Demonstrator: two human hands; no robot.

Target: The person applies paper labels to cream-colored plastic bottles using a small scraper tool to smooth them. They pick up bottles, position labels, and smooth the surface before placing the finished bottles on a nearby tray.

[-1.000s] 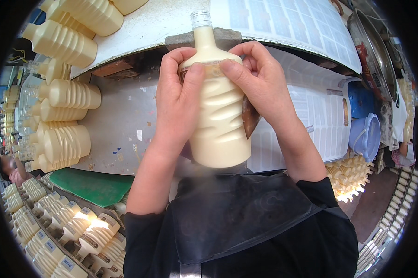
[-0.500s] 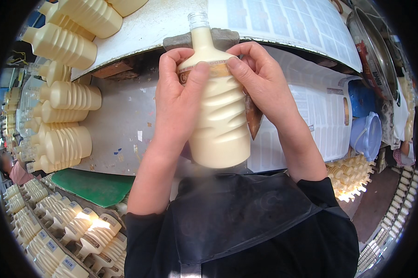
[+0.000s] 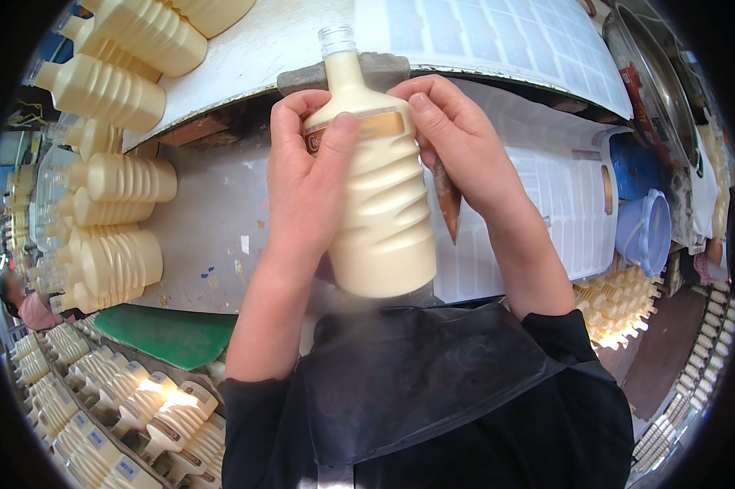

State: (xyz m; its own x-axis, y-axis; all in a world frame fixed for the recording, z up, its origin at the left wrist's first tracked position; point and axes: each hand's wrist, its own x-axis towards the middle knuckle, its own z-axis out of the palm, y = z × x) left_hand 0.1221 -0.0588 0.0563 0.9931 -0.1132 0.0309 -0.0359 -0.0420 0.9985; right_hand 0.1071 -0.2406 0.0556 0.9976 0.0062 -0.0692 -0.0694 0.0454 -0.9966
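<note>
A cream ribbed bottle (image 3: 388, 212) with a clear threaded neck is held upright in front of my chest. My left hand (image 3: 306, 175) wraps its left side, thumb pressing a gold-brown label band (image 3: 381, 125) on the shoulder. My right hand (image 3: 453, 143) grips the bottle's right shoulder, fingertips on the same label, and a brown backing strip (image 3: 447, 200) hangs down beside its palm. A grey pad (image 3: 379, 69) lies on the table edge behind the bottle's neck.
Several similar cream bottles (image 3: 110, 94) lie on the white table (image 3: 253, 49) at upper left and along the left edge (image 3: 110, 261). Label sheets (image 3: 559, 204) lie at right, beside blue buckets (image 3: 644, 228). More bottles (image 3: 139, 407) fill crates at lower left; a green mat (image 3: 167, 334) lies below the table.
The bottle and both hands have stayed almost in place. My fingers have shifted slightly along the label band.
</note>
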